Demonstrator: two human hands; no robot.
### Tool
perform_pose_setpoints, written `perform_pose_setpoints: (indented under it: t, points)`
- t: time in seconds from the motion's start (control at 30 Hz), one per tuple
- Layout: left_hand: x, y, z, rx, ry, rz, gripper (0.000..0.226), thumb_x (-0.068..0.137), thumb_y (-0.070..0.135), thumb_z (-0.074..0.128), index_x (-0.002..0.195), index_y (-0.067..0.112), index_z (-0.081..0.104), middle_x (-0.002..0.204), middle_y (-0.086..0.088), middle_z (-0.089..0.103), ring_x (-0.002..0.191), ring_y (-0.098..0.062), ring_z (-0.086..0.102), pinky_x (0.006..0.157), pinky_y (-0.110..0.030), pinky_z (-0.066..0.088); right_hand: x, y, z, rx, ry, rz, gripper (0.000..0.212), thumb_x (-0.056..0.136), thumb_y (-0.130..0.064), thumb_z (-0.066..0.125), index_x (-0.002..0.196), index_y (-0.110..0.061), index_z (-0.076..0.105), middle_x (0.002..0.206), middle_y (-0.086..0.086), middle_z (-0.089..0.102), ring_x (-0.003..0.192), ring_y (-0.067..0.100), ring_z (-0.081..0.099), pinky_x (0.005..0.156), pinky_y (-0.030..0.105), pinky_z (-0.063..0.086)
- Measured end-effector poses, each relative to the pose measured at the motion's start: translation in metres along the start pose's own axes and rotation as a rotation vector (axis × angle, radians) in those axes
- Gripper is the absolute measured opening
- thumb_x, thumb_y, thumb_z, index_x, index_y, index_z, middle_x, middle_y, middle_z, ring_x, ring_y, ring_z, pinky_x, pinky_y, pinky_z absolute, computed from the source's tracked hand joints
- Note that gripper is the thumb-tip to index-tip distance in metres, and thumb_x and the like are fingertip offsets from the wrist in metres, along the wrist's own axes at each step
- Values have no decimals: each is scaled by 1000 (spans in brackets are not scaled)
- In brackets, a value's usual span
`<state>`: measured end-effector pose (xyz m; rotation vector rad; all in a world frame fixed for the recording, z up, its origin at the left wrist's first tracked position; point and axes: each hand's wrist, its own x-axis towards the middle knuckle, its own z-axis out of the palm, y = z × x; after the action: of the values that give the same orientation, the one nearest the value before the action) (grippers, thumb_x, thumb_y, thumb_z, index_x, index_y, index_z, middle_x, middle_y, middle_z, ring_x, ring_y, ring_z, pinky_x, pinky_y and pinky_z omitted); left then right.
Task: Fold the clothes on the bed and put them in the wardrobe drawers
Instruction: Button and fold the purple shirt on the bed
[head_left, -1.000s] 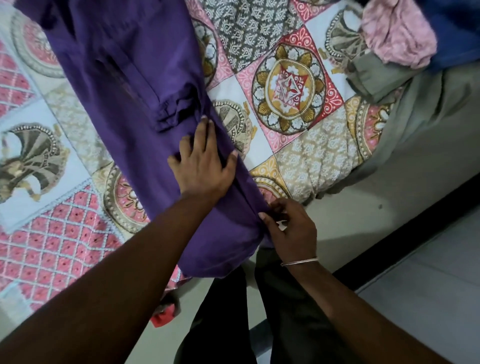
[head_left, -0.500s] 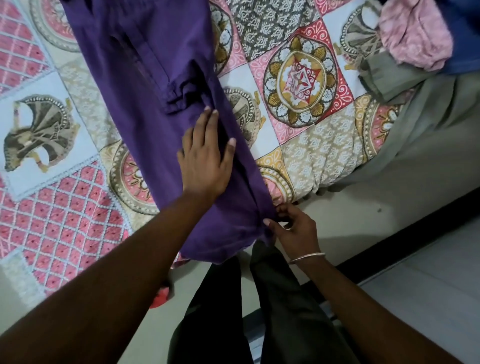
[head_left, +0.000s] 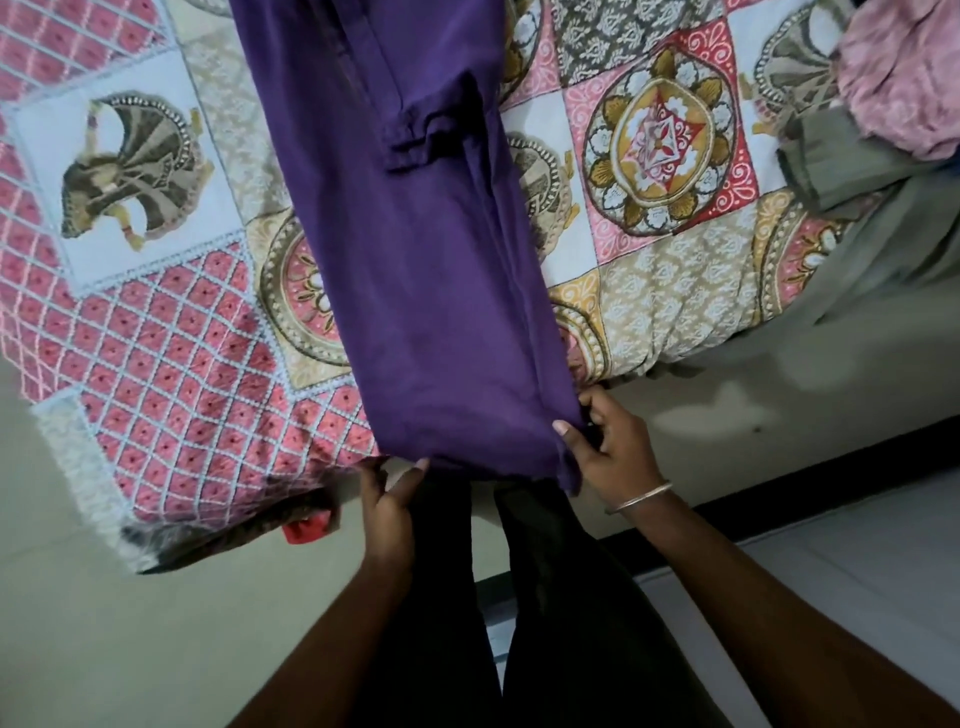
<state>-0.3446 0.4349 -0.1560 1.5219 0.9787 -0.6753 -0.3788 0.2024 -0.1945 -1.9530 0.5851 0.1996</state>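
- Garment: purple garment (head_left: 431, 291) lies lengthwise on the patterned bedspread (head_left: 171, 332), its lower hem at the bed's edge.
- Left hand (head_left: 387, 506): fingers curled, pinching the hem's left corner.
- Right hand (head_left: 610, 449): thumb and fingers pinching the hem's right corner; bangle (head_left: 639, 498) on wrist.
- Other clothes: pink garment (head_left: 898, 88) and grey cloth (head_left: 852, 171) lie at the upper right.

The light is soft and a bit dim, with no bright shine anywhere. Below the left hand (head_left: 387, 512) the arms and legs look very dark. A gray shadow sits on the pale sheet to the right of the right hand (head_left: 605, 447). Far from both hands the edges bend and look blurry.
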Motion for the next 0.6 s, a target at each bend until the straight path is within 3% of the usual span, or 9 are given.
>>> perform_pose_setpoints:
  t: [0.07, 0.23, 0.33, 0.4, 0.5, 0.6]
  points:
    - [-2, 5, 2, 19, -72, 46, 41, 95, 3, 54, 129, 24, 44, 112, 13, 60, 80, 13, 65, 62, -6, 50, -1, -3, -4, -8, 18, -11, 18, 80, -32, 70, 88, -25, 55, 71, 3, 65, 63, 19, 61, 60, 35, 52]
    - [3, 5, -15, -49, -131, 44, 32, 92, -5, 53, 122, 4, 50, 109, -2, 65, 98, -9, 65, 71, -8, 49, -3, -11, -8, 50, 41, -24, 29, 76, -23, 74, 82, -34, 48, 73, -9, 56, 62, 4, 54, 60, 18, 45]
    - [-6, 13, -19, -77, -288, 2, 39, 82, 6, 61, 119, -7, 58, 100, -4, 73, 88, -6, 70, 72, -13, 52, -4, -16, -15, 32, 2, -19, 37, 78, -23, 73, 85, -46, 44, 73, -7, 54, 64, 9, 55, 61, 15, 43]
    - [-10, 16, -22, -82, -354, -38, 43, 76, 13, 64, 111, -12, 61, 89, -2, 75, 82, -9, 71, 69, -14, 52, -3, -21, -18, 59, -50, -6, 32, 82, -23, 68, 87, -44, 45, 73, -15, 54, 64, 1, 52, 63, 13, 41]
    - [-19, 10, -33, -102, -382, -115, 24, 91, 4, 55, 111, -6, 64, 90, -3, 75, 82, -16, 71, 66, -19, 54, -8, -26, -23, 141, -166, 29, 21, 85, -17, 61, 84, -34, 48, 72, -23, 52, 65, -5, 46, 66, 12, 38]
    - [-27, 8, -42, -144, -374, -205, 19, 94, 5, 57, 107, -1, 68, 96, -9, 75, 84, -23, 72, 65, -26, 57, -14, -28, -29, 187, -262, 58, 28, 85, -15, 61, 84, -41, 52, 77, -20, 52, 70, -3, 45, 71, 16, 38]
